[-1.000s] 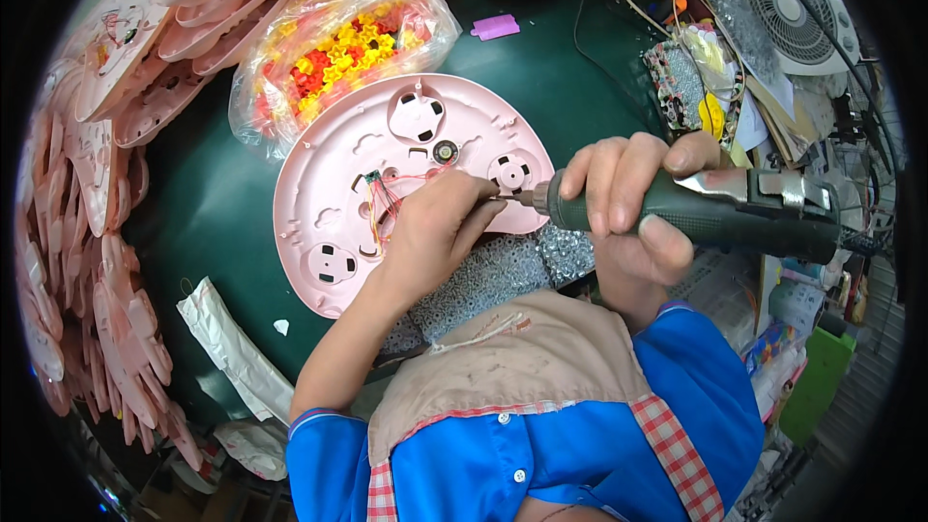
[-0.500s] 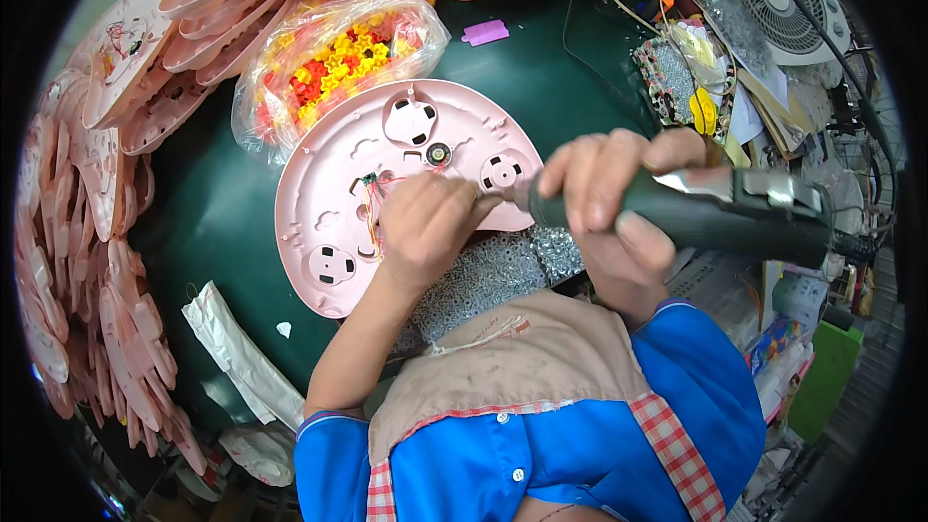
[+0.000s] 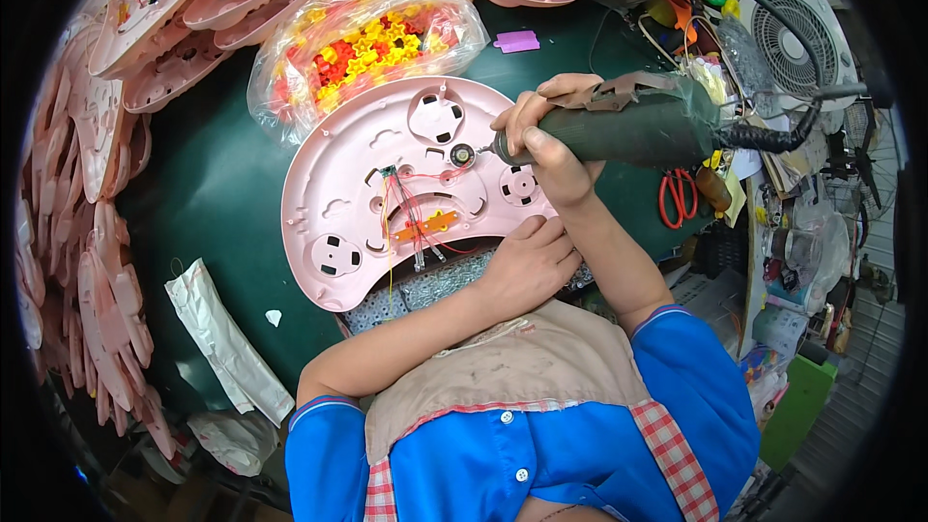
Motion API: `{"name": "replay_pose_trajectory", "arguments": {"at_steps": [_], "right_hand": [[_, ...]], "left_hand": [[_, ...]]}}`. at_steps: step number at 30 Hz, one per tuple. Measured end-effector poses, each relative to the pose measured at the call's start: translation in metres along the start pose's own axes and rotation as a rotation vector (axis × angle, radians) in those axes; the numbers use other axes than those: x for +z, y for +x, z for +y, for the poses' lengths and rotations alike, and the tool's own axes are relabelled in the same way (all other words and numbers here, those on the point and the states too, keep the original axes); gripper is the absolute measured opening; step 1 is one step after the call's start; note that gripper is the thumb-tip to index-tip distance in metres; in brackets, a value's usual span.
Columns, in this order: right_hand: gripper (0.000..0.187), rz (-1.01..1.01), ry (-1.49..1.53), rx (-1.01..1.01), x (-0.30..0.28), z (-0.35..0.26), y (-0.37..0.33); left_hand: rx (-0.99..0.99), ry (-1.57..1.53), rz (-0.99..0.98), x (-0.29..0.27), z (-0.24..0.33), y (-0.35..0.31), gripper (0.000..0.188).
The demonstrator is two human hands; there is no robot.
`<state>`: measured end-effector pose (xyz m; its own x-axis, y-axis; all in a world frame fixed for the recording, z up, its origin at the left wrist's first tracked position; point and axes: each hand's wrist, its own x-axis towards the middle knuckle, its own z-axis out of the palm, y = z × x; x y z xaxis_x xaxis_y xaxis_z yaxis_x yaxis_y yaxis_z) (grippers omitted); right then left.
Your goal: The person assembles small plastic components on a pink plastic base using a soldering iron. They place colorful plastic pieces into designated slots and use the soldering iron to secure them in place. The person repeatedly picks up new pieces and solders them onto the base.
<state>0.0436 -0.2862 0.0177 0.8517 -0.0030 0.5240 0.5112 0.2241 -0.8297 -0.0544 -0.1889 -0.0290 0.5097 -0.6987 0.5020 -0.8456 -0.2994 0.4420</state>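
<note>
A curved pink plastic shell lies hollow side up in front of me. My right hand is wrapped around a dark green electric screwdriver. Its bit reaches the edge of a small round black part, likely a speaker, in the shell. Beside the shell's near right end, over a tray of small metal screws, is my left hand. Its fingers are curled, their tips hidden, so what they hold does not show. Red and yellow wires run from a small green board past an orange strip.
A clear bag of red and yellow plastic pieces sits behind the shell. Pink shells are stacked left and at the back. Red-handled scissors and a fan are on the right. A purple piece lies behind.
My left hand has left the shell's middle and moved right and nearer to me, uncovering the wires and orange strip. The screwdriver has moved farther away, its bit now at the round black part.
</note>
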Motion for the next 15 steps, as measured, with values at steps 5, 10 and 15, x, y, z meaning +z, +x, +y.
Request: {"name": "replay_pose_trajectory", "arguments": {"at_steps": [5, 10, 15], "right_hand": [[0.041, -0.03, 0.028, -0.002, 0.002, 0.01, 0.005], [0.042, -0.185, -0.038, -0.013, -0.001, 0.02, 0.003], [0.04, -0.059, 0.239, 0.082, -0.008, 0.009, 0.008]], "left_hand": [[-0.064, -0.087, -0.031, -0.007, 0.003, 0.002, 0.028], [-0.098, -0.201, 0.073, -0.058, -0.013, -0.004, 0.031], [-0.388, -0.201, 0.115, -0.101, -0.077, -0.025, 0.025]]}}
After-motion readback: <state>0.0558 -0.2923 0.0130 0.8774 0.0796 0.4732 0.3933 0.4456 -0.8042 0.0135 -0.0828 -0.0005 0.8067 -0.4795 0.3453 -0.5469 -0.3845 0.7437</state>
